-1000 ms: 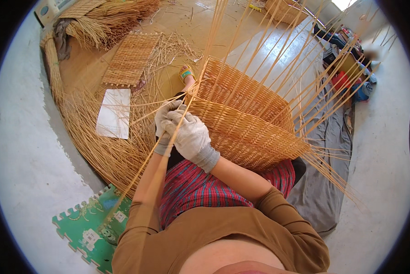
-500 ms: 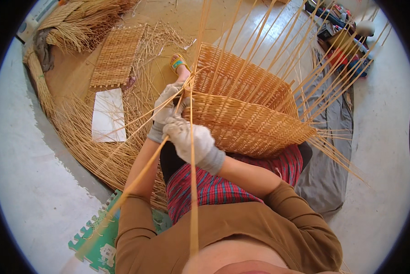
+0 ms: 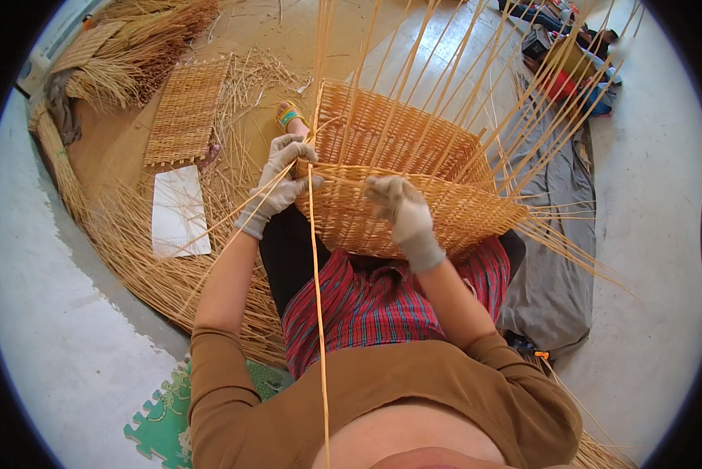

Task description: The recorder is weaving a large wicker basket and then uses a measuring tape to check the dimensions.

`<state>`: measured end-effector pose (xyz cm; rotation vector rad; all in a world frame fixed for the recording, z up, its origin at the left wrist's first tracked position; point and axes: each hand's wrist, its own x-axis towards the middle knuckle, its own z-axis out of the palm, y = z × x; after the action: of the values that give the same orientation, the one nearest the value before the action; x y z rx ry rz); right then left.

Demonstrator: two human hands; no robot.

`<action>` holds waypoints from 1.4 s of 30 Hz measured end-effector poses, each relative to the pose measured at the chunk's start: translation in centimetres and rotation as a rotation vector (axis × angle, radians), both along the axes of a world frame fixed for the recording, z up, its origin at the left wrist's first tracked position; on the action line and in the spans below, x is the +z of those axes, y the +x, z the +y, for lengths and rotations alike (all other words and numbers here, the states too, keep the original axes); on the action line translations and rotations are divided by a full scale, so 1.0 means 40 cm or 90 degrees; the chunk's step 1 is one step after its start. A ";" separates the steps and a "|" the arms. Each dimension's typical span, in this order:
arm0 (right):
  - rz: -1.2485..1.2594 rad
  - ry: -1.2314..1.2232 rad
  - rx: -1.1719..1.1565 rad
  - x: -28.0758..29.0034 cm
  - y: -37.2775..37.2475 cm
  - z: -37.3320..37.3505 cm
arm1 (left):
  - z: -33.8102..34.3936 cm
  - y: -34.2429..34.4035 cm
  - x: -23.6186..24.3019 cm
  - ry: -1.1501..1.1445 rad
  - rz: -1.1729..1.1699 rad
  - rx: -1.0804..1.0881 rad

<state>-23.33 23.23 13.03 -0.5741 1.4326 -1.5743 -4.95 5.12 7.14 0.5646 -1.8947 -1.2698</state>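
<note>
A half-woven wicker basket [image 3: 413, 205] rests on its side across my lap, its long upright stakes fanning up and to the right. My left hand [image 3: 279, 184], in a pale work glove, grips the basket's left corner with fingers bent around it. Thin loose strands [image 3: 238, 215] stick out past that hand to the lower left. One long wicker strand [image 3: 318, 313] hangs from the corner down toward my chest. In front of the near wall, my gloved right hand [image 3: 407, 219] has its fingers curled at rim height. A strand seems to run from the corner to those fingers.
Loose stalks [image 3: 140, 242] cover the floor at left, beside a flat woven panel [image 3: 185, 113] and a white sheet [image 3: 179, 211]. Bundled stalks [image 3: 132, 55] lie far left. A grey cloth [image 3: 550, 297] is at right, with a pile of items [image 3: 566, 66] beyond. Green foam matting [image 3: 159, 422] sits lower left.
My right hand has left the corner beside my left hand and moved right along the rim. The thick strand that slanted to the lower left is gone from there. My left hand stays at the corner.
</note>
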 end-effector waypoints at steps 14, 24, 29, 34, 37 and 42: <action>0.202 -0.487 -0.009 0.049 -0.131 -0.182 | 0.077 -0.134 -0.061 0.156 0.139 0.299; 0.069 -0.060 -0.162 -0.155 -0.270 0.128 | 0.280 -0.226 0.060 -0.101 0.043 0.352; 0.698 -0.338 -0.149 0.061 -0.217 -0.119 | 0.191 -0.304 0.096 -0.035 -0.323 0.184; 0.092 -0.653 -0.078 0.006 -0.287 -0.055 | 0.215 -0.305 0.083 -0.001 -0.291 0.269; 0.191 -0.189 -0.243 -0.154 -0.313 0.118 | 0.297 -0.340 0.141 -0.158 -0.184 0.401; 0.744 -0.177 -0.187 0.060 -0.367 0.028 | 0.405 -0.429 0.086 -0.427 -0.442 0.144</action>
<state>-37.99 24.33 15.44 -1.7000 2.1962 -1.7403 -22.10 21.32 10.56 0.8813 -2.5464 -0.2316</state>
